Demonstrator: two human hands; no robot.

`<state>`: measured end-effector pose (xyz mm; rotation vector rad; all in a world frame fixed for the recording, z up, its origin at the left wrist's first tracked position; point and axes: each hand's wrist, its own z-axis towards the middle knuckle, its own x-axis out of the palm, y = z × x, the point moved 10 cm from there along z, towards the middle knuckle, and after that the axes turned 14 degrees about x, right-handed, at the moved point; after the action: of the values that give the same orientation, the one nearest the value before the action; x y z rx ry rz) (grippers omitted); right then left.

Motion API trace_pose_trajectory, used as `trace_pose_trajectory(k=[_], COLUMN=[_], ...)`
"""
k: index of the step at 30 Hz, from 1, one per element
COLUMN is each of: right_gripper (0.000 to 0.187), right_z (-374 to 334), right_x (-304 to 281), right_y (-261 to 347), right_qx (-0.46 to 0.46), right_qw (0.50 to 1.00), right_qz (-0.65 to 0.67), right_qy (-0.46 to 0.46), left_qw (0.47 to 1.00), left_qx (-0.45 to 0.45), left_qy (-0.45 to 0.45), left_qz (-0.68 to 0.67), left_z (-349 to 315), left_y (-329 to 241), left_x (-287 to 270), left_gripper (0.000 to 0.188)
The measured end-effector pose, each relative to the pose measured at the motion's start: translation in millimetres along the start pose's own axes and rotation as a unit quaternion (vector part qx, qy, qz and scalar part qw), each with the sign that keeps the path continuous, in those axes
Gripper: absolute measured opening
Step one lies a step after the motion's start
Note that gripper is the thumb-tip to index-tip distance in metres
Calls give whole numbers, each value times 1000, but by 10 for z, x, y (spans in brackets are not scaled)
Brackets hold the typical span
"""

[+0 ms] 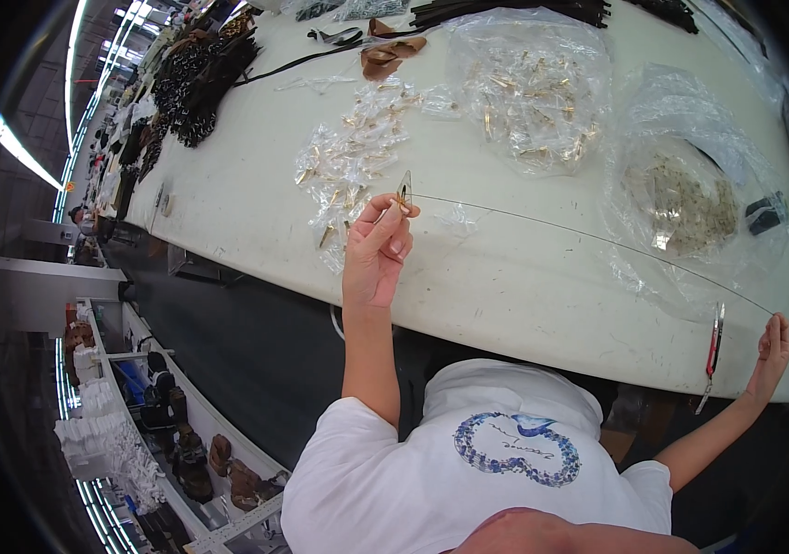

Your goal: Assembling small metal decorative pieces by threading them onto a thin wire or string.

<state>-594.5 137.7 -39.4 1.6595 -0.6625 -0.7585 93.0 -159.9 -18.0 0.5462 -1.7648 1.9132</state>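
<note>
My left hand [379, 251] is raised over the near side of the table, its fingers pinched on a small clear, dark and gold-coloured piece [404, 188]. The fingers partly cover this piece, so its exact kind is unclear. From there a thin dark thread [551, 222] runs in a long line to the right. My right hand [772, 349] pinches the thread's other end at the table's right edge. A pair of red-handled snips [715, 343] lies just left of the right hand. Loose small clear packets with gold-coloured pieces [348, 152] are spread beyond my left hand.
On the pale table [523, 305], a large clear bag [533, 92] holds several gold-coloured pieces. Another open plastic bag [690, 198] lies farther right. Brown scraps [385, 57] and dark strips [514, 11] sit at the back. A loaded shelf [173, 434] stands to the left.
</note>
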Motion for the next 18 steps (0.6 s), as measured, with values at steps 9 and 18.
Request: trace_pose_trajectory(k=[9,18], right_gripper=[26,25], right_z=[-3,-603], right_x=[-257,-53], right_y=[24,647], right_qx=[28,-100], right_qw=[968,886], right_qz=[243,450], right_qy=[50,44], left_qw=[996,979], left_qx=[28,33], left_qy=[18,68], left_qz=[87,189], left_z=[-24,-148], left_y=[4,201], left_x=[184,560], left_gripper=[10,9])
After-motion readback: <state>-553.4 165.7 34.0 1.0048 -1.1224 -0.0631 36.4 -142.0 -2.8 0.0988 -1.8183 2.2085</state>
